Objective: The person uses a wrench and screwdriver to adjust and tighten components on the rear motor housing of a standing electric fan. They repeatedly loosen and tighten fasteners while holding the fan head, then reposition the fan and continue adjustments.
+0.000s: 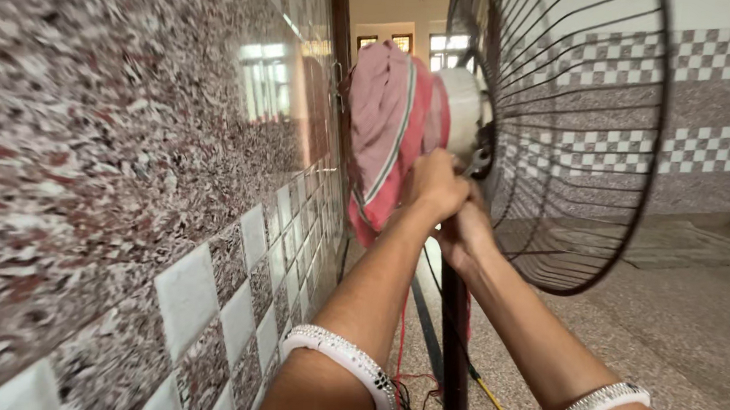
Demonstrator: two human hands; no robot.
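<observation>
Two hands are reaching up together to the back of a pedestal fan, just behind its wire guard (589, 134). Left hand (435, 184) is curling its fingers shut around the junction where the white motor housing (459, 109) is meeting the guard hub. Right hand (465, 232) is sitting directly below and touching the left, fingers also closed around the neck of the fan at the top of the dark stand pole (455, 346). A small metal part (475, 161) is showing between the left knuckles and the guard hub; whether either hand is pinching it cannot be told, since the fingertips are hidden. Both wrists are wearing white beaded bangles (347, 360).

Fan position: it is standing on the speckled floor (678, 334), close beside the left wall, with the guard facing right and no blades visible inside the cage. A pink cloth (386, 130) with a green and white stripe is hanging draped over the rear of the motor, touching the housing and falling toward the wall side.

Left wall (115, 156) is showing polished speckled stone above, with white and speckled checker tiles lower down. Red, black and yellow wires (422, 377) are trailing down along the pole toward the floor. Frame is slightly motion-blurred near the wall.
</observation>
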